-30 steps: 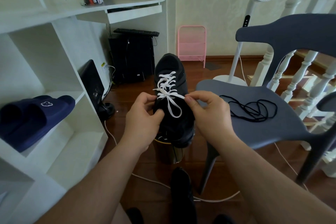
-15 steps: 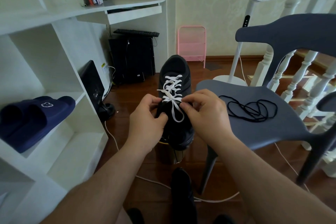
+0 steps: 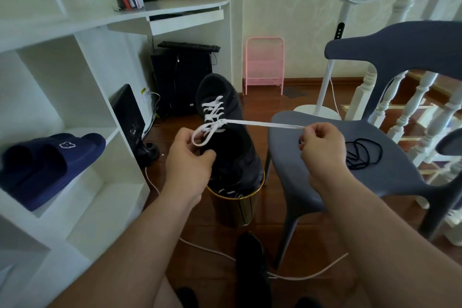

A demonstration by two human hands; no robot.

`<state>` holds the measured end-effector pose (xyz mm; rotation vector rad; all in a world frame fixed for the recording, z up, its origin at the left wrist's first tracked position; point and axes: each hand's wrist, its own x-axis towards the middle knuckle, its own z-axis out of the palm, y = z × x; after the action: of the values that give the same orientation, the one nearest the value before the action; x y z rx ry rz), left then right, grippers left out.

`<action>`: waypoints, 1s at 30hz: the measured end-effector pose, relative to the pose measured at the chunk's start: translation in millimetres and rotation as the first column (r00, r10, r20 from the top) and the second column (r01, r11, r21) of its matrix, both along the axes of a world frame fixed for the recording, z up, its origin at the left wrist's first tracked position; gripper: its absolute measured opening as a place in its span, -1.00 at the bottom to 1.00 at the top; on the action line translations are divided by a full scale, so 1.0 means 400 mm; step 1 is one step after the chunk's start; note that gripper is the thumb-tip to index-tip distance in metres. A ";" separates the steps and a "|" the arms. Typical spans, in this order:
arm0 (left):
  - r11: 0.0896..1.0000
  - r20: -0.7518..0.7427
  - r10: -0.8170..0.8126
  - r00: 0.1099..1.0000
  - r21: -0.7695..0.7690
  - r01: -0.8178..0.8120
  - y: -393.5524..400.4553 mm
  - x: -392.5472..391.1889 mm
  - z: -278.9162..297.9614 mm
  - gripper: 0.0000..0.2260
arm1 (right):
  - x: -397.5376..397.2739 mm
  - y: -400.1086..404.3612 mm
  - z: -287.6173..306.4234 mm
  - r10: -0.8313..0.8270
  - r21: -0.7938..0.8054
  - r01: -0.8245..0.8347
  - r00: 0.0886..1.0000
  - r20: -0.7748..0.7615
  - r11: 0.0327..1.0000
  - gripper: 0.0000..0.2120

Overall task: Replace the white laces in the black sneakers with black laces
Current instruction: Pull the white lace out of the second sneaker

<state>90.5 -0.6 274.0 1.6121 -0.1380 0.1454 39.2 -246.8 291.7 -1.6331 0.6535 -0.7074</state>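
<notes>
Over a dark wood floor (image 3: pixel 287 105), the black sneaker (image 3: pixel 225 132) stands lengthwise, toe pointing away, heel seemingly on a gold bin (image 3: pixel 237 210), gripped by the left hand (image 3: pixel 190 165) while the right hand (image 3: pixel 322 147) pinches its white lace (image 3: pixel 262 124) stretched rightward above the grey chair (image 3: pixel 312 175) bearing black laces (image 3: pixel 362 155).

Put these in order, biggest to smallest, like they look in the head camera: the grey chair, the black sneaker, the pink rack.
1. grey chair
2. black sneaker
3. pink rack, though it stands farther off, so its real size is unsure.
</notes>
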 end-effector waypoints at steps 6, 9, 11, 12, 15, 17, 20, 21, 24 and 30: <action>0.999 0.015 0.039 0.999 -0.022 -0.039 0.019 0.004 0.002 -0.53 | 0.006 -0.027 -0.009 -0.033 0.100 0.033 0.999 -0.004 0.994 -0.84; 0.999 0.039 0.050 0.998 0.000 -0.050 0.026 0.002 0.004 -0.55 | -0.001 -0.047 -0.003 -0.053 0.113 0.057 0.998 -0.033 0.992 -0.86; 0.997 0.043 0.052 0.998 0.055 -0.054 0.025 -0.003 0.002 -0.56 | -0.005 -0.045 -0.003 0.023 0.045 -0.019 0.996 -0.090 0.999 -0.92; 0.996 0.037 0.047 0.998 0.075 -0.049 0.022 -0.007 0.001 -0.53 | -0.009 -0.035 -0.003 0.065 -0.045 -0.071 0.989 -0.132 0.996 -0.91; 0.994 -0.004 0.019 1.000 0.110 -0.019 0.004 -0.021 0.000 -0.36 | -0.035 0.032 0.016 0.111 -0.446 -0.174 0.980 -0.163 0.878 -0.80; 0.991 -0.014 -0.017 1.000 0.130 0.018 -0.010 -0.034 -0.002 -0.21 | -0.056 0.090 0.034 0.236 -0.573 -0.278 0.960 -0.149 0.771 -0.87; 0.978 -0.005 -0.100 0.995 0.182 0.099 -0.030 -0.053 -0.002 -0.12 | -0.074 0.143 0.028 0.413 -0.561 -0.514 0.857 -0.307 0.649 -0.74; 0.974 -0.008 -0.121 0.993 0.190 0.120 -0.035 -0.057 -0.002 -0.14 | -0.075 0.146 0.023 0.426 -0.549 -0.555 0.832 -0.356 0.625 -0.66; 0.980 -0.052 -0.126 0.991 0.149 0.133 -0.044 -0.061 -0.004 -0.28 | -0.074 0.133 0.014 0.431 -0.530 -0.592 0.806 -0.406 0.607 -0.51; 0.989 -0.049 -0.092 0.995 0.111 0.097 -0.050 -0.063 -0.013 -0.54 | -0.063 0.146 -0.004 0.179 -0.613 -0.323 0.942 -0.285 0.721 -0.70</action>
<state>65.4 -20.8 268.7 1.7168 -0.1913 0.0288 13.8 -188.3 290.1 -2.4266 0.3118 -0.5950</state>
